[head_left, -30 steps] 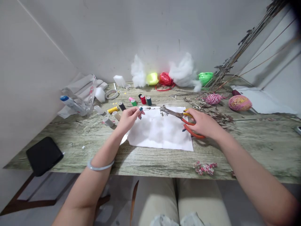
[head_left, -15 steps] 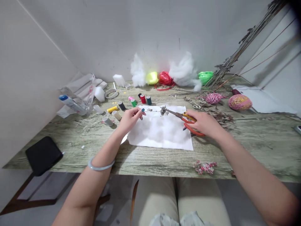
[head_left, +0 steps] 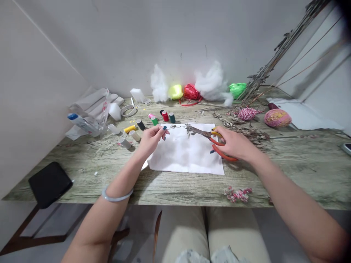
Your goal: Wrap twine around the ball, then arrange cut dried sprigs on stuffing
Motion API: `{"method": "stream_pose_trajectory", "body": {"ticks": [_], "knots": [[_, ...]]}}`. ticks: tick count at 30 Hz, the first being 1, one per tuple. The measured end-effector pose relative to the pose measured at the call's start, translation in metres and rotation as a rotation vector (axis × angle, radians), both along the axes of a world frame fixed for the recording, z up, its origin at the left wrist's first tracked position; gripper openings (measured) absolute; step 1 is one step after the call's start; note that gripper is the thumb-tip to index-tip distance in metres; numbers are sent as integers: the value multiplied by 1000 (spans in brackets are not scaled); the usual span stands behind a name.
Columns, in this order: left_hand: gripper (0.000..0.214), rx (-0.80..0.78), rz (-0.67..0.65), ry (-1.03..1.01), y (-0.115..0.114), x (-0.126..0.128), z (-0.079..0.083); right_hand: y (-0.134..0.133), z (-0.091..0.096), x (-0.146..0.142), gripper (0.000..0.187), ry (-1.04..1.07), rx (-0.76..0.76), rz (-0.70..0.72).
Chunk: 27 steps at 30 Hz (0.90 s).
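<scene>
Between the thumb and fingers of my left hand point(head_left: 153, 138) is a thin dried plant stem point(head_left: 177, 126), which runs out to the right. My right hand point(head_left: 233, 141) grips the orange and yellow handles of a pair of scissors point(head_left: 201, 131). The blades point left and meet the dried leaves at the stem's far end; whether they close on it is hard to make out. Below both hands lies a white cloth point(head_left: 186, 155) with a puffy, shadowed surface. Several thread spools, among them a cream one point(head_left: 135, 135), stand or lie left of my left hand.
Dried stems point(head_left: 244, 128) lie right of the cloth, near a pink-white twine ball point(head_left: 247, 113) and a pink-yellow yarn ball point(head_left: 277, 118). White stuffing point(head_left: 212, 86) sits at the wall. Front right are small pink flowers point(head_left: 238, 194); far left, a black flat object point(head_left: 51, 182).
The scissor blades have opened less or turned slightly and now reach the leafy end of the stem. My left hand keeps its pinch, and the whole view has shifted a little.
</scene>
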<state>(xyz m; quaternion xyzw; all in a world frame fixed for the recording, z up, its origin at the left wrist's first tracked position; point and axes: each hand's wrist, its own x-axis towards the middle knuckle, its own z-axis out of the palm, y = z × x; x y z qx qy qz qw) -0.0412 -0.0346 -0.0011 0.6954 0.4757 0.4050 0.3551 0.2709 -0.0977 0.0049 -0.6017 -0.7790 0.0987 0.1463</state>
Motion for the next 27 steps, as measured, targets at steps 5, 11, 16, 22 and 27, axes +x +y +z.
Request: {"method": "stream_pose_trajectory", "body": {"ticks": [5, 11, 16, 22, 27], "knots": [[40, 19, -28, 46, -2, 2, -1, 1, -1, -1, 26, 12, -17, 18], [40, 21, -40, 100, 1, 0, -4, 2, -2, -1, 25, 18, -91, -16], [38, 28, 16, 124, 1, -2, 0, 4, -3, 3, 31, -48, -54, -50], [36, 39, 70, 45, 3, -3, 2, 2, 0, 2, 34, -105, -30, -42], [37, 6, 9, 10, -2, 4, -1, -1, 3, -2, 31, -62, -36, -2]]}}
